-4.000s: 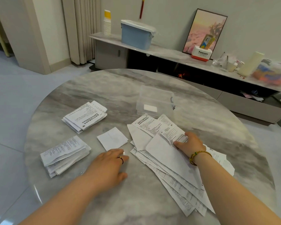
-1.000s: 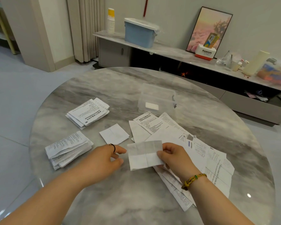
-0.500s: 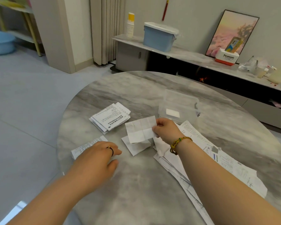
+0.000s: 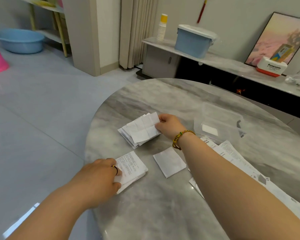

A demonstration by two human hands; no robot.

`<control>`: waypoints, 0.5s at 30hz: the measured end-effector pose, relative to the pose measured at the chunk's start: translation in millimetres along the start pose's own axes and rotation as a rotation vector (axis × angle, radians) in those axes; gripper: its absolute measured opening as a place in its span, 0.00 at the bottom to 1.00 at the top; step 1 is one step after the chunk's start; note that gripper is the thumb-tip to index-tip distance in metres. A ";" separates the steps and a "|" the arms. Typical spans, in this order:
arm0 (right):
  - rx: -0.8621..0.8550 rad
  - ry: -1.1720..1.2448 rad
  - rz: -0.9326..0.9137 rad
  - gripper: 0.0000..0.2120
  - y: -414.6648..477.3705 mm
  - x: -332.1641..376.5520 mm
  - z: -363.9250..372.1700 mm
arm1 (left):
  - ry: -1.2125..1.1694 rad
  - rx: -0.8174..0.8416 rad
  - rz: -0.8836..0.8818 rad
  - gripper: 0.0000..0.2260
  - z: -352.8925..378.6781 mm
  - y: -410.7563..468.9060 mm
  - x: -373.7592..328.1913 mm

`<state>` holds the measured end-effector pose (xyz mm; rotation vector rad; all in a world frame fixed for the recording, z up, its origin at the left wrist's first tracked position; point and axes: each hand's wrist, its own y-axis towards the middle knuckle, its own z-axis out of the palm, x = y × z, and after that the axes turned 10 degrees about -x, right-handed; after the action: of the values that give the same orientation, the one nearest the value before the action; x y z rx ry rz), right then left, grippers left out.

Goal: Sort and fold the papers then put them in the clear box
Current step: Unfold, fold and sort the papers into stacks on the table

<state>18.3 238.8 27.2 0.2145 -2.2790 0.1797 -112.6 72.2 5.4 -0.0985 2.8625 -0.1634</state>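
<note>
Head view is showing the right hand (image 4: 170,126) pinching a creased sheet (image 4: 144,130) by its right edge, thumb and fingertips closing on the paper. The sheet appears to be lying on the far stack (image 4: 126,136), towards the far left of the table (image 4: 163,213). The left hand (image 4: 97,177) is resting on the near stack (image 4: 132,168), its fingers lying loosely on top and gripping nothing that can be seen.

The step looks like adding this sheet to its sorted pile. To do that well, the person should be squaring the sheet's edges with the papers beneath before letting go, because it is sitting skewed and overhanging on the right. Pressing it flat afterwards would be helping, since thin paper with fold lines tends to spring up and slide.

The sheet is showing a white, nearly blank face crossed by fold lines that are splitting it into quarters, with its top right corner lifting a little. A small folded paper (image 4: 169,161) is lying apart, between the two stacks and the right forearm. The clear box (image 4: 220,122) is standing beyond the right wrist, holding one white slip, and the unsorted papers (image 4: 232,153) are spreading out under the right forearm.
</note>
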 end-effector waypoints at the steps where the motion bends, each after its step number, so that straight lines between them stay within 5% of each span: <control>1: 0.000 -0.009 0.000 0.15 1.2 -0.2 3.5 | 0.005 0.029 0.003 0.20 0.8 -0.2 0.7; 15: 0.094 0.181 0.015 0.13 -28.1 -9.0 14.6 | -0.121 0.091 -0.098 0.25 -4.8 2.6 11.1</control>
<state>19.5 209.4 12.5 0.2216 -2.0947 0.3027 -124.7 74.4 6.7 -0.2225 2.7261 -0.2962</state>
